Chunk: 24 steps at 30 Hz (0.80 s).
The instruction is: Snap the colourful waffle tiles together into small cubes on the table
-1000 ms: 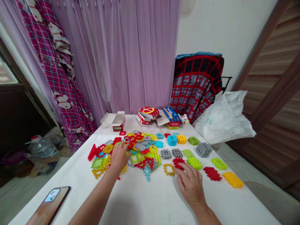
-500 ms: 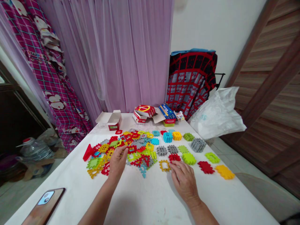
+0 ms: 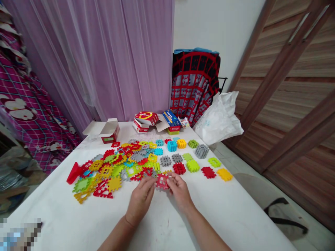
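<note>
A red square window-pattern building tile (image 3: 162, 181) is held up between my two hands above the front middle of the table. My left hand (image 3: 142, 196) pinches its left edge, and my right hand (image 3: 180, 191) grips the right edge with thumb and fingers. Behind the tile, a yellow tile (image 3: 167, 172) is mostly covered by it and my right hand. Left of my hands spreads a mixed heap of interlocking tiles (image 3: 119, 170) in red, yellow, green, grey and blue. Beyond my right hand sit sorted stacks, among them a red stack (image 3: 179, 168) and a lime green stack (image 3: 193, 166).
Opened cardboard boxes, one at the left (image 3: 110, 131) and others by a blue box (image 3: 171, 118), stand along the back. A white plastic bag (image 3: 220, 120) leans at the table's right edge. A blurred phone (image 3: 21, 237) lies at the front left corner.
My left hand has come from the heap toward my right hand, and the red window tile is now between both. My right hand has left the yellow frame tile. The view has turned right.
</note>
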Each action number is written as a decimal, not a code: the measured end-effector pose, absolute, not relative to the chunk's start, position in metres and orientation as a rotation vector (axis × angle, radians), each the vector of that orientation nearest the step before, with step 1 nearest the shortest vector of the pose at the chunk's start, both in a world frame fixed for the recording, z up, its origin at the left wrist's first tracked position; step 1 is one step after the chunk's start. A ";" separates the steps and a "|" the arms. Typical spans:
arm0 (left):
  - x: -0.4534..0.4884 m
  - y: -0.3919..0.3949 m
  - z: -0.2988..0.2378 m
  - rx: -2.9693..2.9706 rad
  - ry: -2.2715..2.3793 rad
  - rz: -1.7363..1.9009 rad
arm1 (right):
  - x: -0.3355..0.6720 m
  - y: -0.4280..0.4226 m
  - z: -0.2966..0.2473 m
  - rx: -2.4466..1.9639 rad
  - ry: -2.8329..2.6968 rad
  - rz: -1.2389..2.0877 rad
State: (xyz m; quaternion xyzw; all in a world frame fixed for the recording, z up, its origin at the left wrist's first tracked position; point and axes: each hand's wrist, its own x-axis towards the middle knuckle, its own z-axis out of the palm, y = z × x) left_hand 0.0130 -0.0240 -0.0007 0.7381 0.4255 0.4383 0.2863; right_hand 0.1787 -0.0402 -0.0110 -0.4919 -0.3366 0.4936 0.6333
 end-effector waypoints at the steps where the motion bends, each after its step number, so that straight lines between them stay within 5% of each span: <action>1: 0.015 -0.025 -0.001 1.861 1.178 1.153 | 0.180 -0.039 -0.011 -1.118 -0.755 1.128; 7: 0.026 -0.027 0.004 1.319 1.356 0.935 | 0.179 -0.038 -0.011 -1.079 -0.775 1.140; 24: 0.028 -0.024 0.006 1.168 1.144 0.745 | 0.182 -0.041 -0.015 -1.130 -0.900 1.112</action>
